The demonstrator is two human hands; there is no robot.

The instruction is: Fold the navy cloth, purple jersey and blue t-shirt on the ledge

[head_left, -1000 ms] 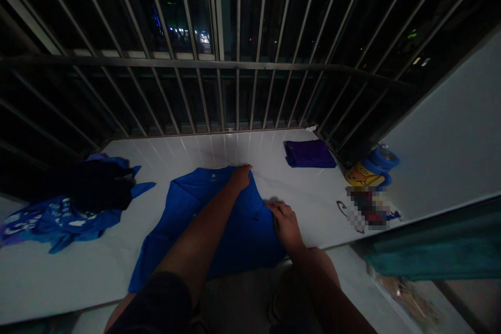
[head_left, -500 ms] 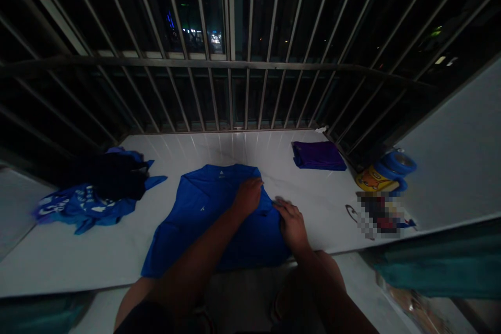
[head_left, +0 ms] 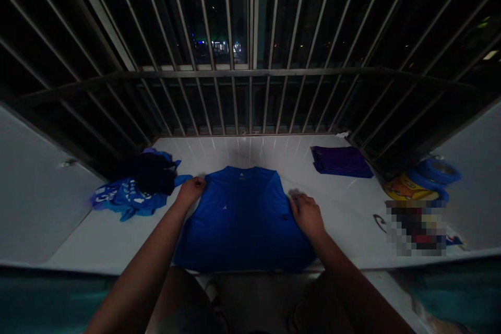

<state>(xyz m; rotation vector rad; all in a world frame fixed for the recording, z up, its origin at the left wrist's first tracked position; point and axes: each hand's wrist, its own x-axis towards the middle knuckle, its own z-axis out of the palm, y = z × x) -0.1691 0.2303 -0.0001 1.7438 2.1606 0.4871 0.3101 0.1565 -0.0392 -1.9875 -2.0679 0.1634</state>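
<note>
A blue shirt (head_left: 246, 219) lies spread on the white ledge (head_left: 352, 219), its collar toward the window bars and a small white mark on its chest. My left hand (head_left: 191, 191) is at the shirt's upper left edge, fingers closed together at the shoulder; what they pinch is too small to make out. My right hand (head_left: 308, 214) rests against the shirt's right edge, its fingers apart and partly over the white surface. The shirt's lower edge reaches the front of the ledge.
A heap of dark and blue clothes (head_left: 144, 182) lies at the left. Folded purple cloth (head_left: 342, 160) is at the back right. Yellow and blue items (head_left: 410, 188) stand by the right wall, near a blurred patch. Metal bars (head_left: 250, 72) line the back.
My left hand has moved from the shirt's right shoulder area to its upper left edge. The right side of the shirt now lies flatter. The view has shifted left.
</note>
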